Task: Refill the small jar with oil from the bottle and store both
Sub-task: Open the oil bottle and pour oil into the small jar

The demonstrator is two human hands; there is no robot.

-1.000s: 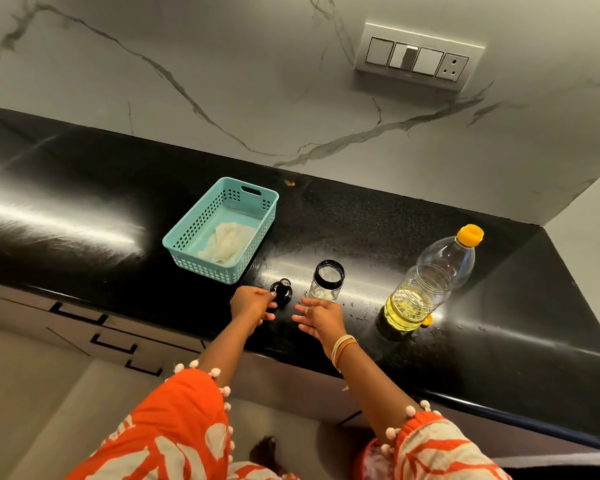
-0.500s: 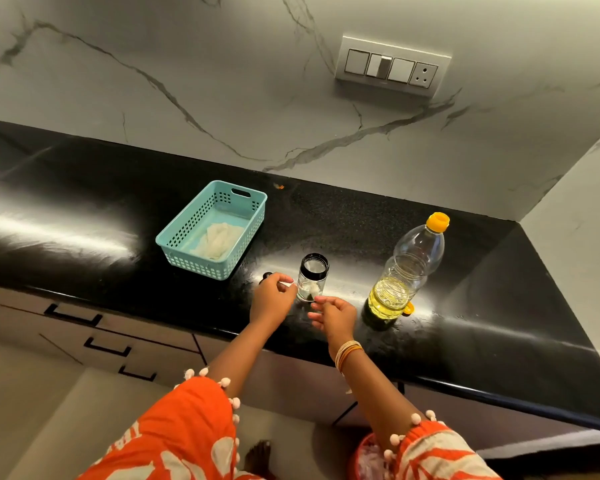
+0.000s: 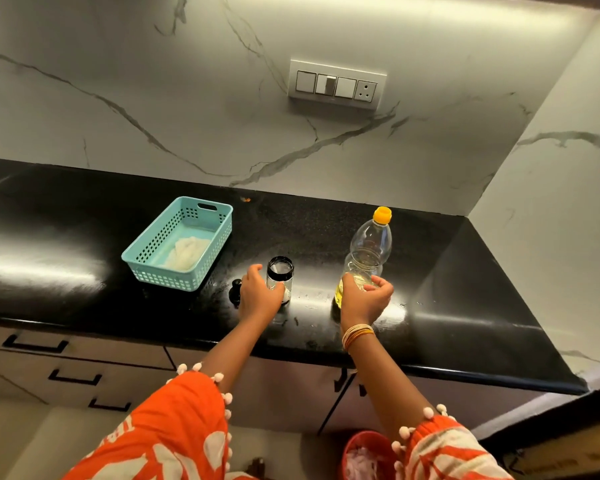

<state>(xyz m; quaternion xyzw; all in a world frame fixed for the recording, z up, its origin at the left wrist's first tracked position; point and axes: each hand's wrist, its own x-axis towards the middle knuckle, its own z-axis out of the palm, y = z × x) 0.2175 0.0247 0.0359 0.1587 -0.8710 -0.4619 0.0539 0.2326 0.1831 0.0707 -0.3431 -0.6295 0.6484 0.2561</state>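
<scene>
A small clear glass jar (image 3: 280, 271) with a black rim stands open and upright near the front of the black counter (image 3: 84, 237). My left hand (image 3: 260, 296) grips its lower part. Just left of that hand lies the jar's small black lid (image 3: 236, 293). To the right stands a clear plastic oil bottle (image 3: 368, 251) with a yellow cap, holding yellow oil in its lower part. My right hand (image 3: 365, 298) is curled round the bottle's lower body.
A teal perforated basket (image 3: 219, 216) with a white cloth inside sits on the counter behind and left of the jar. A switch panel (image 3: 336, 84) is on the marble wall. Drawers run below the counter. A red bin (image 3: 364, 445) stands on the floor.
My right hand moved right from beside the jar and took hold of the oil bottle. My left hand left the lid and now grips the jar.
</scene>
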